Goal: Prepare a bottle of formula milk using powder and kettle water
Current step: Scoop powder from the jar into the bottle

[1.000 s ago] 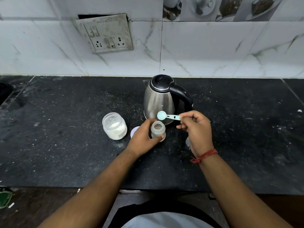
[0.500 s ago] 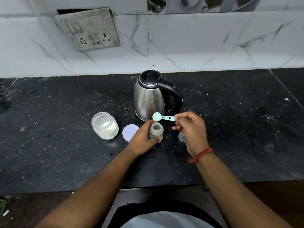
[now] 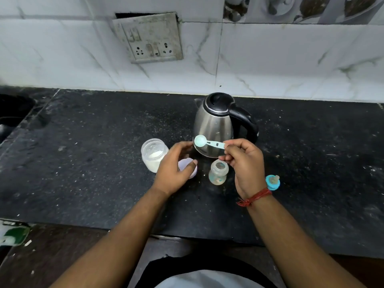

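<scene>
A black stone countertop (image 3: 83,163), speckled and dusty, runs along a wall of white marble-look tiles (image 3: 270,59). On the wall hangs a dirty switchboard (image 3: 148,37) with 2 sockets, slightly crooked. Top right there is a decorative tile (image 3: 301,7) with printed dishes. At the left edge a dark sink (image 3: 12,113) is partly visible. Low at the left lies something green and white (image 3: 14,233), not clear what.

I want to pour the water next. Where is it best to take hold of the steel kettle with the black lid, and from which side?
Grip the steel kettle with the black lid by its black loop handle, coming from the right: the handle juts out on that side while the spout points left, and it stands upright. The right hand is nearest, but its fingers pinch the pale green plastic scoop.
</scene>
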A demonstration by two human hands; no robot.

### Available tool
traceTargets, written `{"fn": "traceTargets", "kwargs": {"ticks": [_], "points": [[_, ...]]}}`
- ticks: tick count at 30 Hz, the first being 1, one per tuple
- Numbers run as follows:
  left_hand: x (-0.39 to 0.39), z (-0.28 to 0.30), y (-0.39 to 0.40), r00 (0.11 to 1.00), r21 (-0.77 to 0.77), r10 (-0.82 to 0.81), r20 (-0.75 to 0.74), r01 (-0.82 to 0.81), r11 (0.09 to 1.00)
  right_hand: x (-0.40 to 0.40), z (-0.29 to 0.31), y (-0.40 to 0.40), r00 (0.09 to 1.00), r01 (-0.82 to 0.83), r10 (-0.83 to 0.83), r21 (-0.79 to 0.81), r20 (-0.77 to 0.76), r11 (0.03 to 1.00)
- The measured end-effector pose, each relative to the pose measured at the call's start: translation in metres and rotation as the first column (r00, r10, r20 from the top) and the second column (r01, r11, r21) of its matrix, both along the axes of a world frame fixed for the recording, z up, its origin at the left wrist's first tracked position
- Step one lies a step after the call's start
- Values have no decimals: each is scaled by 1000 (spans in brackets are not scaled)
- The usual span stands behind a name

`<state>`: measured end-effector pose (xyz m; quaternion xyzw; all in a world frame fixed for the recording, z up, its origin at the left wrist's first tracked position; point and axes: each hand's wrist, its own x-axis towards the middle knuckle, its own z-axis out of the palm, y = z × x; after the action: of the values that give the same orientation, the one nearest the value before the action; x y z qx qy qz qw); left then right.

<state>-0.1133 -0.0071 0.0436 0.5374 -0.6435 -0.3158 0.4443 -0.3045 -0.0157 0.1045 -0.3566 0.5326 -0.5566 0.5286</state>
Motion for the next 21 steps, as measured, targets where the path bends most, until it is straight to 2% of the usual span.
{"fn": "traceTargets", "kwargs": {"ticks": [5,8,13,16,18,21], "points": [[49,17,2,985,-125,173,-16,-174,977,46,2,-12,997,-45,44,18,64,999],[81,17,3,973,-139,232,-2,-230,963,75,-7,-21,997,-63,61,54,38,997],[117,9,4,958,-132,278,65,-268,954,111,-22,-36,956,-108,121,63,-267,992],[129,6,4,962,-120,258,93,-246,962,128,-30,-41,828,-183,156,4,-539,983],[135,3,3,965,-114,243,98,-232,966,137,-35,-44,687,-282,195,-10,-700,959],[142,-1,1,970,-104,221,98,-211,972,146,-37,-45,457,-375,212,30,-864,927]]}}
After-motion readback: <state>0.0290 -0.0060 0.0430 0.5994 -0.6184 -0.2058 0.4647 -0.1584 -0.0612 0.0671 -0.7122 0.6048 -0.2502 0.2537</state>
